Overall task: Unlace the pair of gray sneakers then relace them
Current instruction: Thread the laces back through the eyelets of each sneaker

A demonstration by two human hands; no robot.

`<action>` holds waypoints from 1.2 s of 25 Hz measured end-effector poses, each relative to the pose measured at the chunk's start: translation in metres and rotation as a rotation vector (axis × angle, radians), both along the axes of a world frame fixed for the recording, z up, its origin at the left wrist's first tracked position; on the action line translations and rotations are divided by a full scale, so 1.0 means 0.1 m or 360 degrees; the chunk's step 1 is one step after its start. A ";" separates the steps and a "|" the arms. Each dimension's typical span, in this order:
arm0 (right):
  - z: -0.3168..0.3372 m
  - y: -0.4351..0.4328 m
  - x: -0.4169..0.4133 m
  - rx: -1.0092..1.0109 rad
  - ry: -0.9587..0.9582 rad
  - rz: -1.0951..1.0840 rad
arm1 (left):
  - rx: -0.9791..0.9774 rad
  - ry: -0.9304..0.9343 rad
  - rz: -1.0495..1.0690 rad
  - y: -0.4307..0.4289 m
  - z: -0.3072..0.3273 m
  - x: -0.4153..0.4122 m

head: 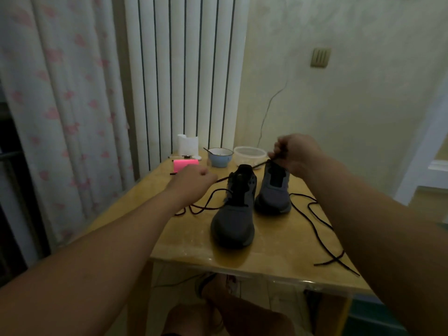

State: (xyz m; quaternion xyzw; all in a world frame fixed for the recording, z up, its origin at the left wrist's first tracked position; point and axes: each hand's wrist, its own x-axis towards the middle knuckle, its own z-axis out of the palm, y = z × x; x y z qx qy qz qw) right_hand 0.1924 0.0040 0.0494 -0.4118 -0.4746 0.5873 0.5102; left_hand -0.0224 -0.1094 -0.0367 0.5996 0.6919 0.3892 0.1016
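From where I stand beside the wooden table (pixel 194 251), both bare arms reach out over it. The two gray sneakers sit side by side near the table's middle, toes toward the person. The near sneaker (pixel 234 219) stands on the left, and the far sneaker (pixel 274 192) is just beside it on the right, set further back.

The left hand (pixel 194 177) is curled into a loose fist just left of the near sneaker's collar, and its fingers grip one run of the dark lace (pixel 211 197). The right hand (pixel 294 151) is raised above the far sneaker's opening, its fingertips pinching the other run. That run slants down to the top of the near sneaker. The rest of this lace loops from the shoe's side and trails across the tabletop under the left forearm.

A second lace (pixel 315 221) lies loose on the table to the right of the far sneaker, curling toward the front edge.

At the back of the table stand a blue bowl (pixel 220 157), a clear plastic tub (pixel 249 154), a pink block (pixel 185 163) and a white roll (pixel 188 144). Behind them are a white radiator (pixel 184 69) and a patterned curtain (pixel 48 93).
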 end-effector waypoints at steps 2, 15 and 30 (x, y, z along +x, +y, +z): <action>-0.34 0.14 0.13 -0.0074 -0.0225 -0.0145 | -0.0192 0.0269 0.0176 0.00 -0.20 -0.22; -0.93 -0.19 -0.05 0.0266 -0.0927 0.0569 | 0.0385 0.0237 -0.0421 0.56 -0.28 0.37; -1.07 -0.06 0.08 0.0370 -0.0875 0.0620 | 0.0056 0.0274 -0.0467 0.80 -0.12 0.34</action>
